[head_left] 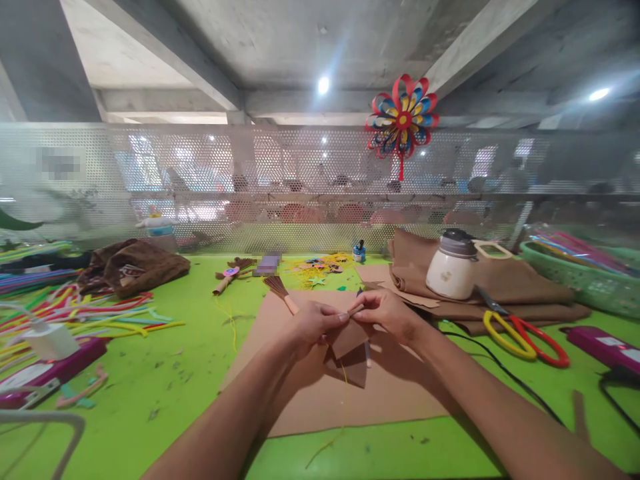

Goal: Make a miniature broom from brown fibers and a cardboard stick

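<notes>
Near the middle of the view, my left hand [316, 325] and my right hand [389, 313] meet over a large brown paper sheet [300, 407]. Both hands pinch the top edge of a small brown paper piece [349, 339], with thumbs and forefingers close together. A darker brown piece [353, 375] hangs below it, and a thin yellow string [345, 383] trails down to the table. Beside my left hand, a brush-like bundle of brown strips [277, 287] sticks out at the upper left.
Scissors [525, 337], a white jug [451, 267], folded brown cloth [520, 280] and a green basket [595, 280] stand to the right. Colourful strips [115, 320], brown fabric [133, 265] and a purple power strip [50, 373] lie left. A perforated screen [300, 167] rises behind.
</notes>
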`<state>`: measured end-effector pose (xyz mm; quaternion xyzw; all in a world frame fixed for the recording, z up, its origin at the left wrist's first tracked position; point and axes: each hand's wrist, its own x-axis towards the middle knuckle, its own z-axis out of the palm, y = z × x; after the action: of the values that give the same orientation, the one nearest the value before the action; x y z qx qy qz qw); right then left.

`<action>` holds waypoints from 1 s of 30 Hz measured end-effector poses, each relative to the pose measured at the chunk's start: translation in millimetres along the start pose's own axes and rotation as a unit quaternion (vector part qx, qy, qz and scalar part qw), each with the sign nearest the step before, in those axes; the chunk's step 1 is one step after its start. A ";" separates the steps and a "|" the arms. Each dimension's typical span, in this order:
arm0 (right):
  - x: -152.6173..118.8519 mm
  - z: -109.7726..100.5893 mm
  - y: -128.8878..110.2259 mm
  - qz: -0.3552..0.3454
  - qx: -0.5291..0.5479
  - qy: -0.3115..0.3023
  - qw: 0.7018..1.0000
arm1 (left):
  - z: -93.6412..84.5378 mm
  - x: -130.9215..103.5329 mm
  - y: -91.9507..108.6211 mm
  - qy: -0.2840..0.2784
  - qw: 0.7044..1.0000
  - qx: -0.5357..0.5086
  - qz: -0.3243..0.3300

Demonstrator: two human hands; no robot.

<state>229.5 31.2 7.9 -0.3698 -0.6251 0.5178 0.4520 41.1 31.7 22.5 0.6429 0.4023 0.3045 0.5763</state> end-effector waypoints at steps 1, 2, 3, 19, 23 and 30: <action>0.1 -0.7 0.6 0.001 0.001 -0.004 1.000 | -0.4 -0.2 0.7 -0.003 1.000 0.001 0.001; 0.2 -1.5 1.4 0.003 0.002 -0.008 1.000 | -0.8 -0.5 1.4 -0.004 1.000 0.001 0.002; 0.5 -2.2 2.4 0.006 0.005 -0.012 1.000 | -1.1 -0.9 2.1 -0.003 1.000 0.003 0.004; -3.4 4.4 -10.2 -0.007 -0.006 0.014 1.000 | 3.7 -1.7 3.9 0.053 0.988 0.111 0.094; 0.0 6.7 -0.5 -0.033 -0.036 0.046 0.998 | 6.4 -1.5 4.1 0.065 0.980 0.153 0.109; 1.8 4.8 -0.4 -0.023 -0.060 0.066 0.996 | 7.7 -2.3 4.5 0.070 0.978 0.160 0.112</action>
<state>224.5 31.4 8.3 -0.4151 -0.6322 0.4431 0.4813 47.3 25.8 26.0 0.7446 0.4107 0.3432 0.3988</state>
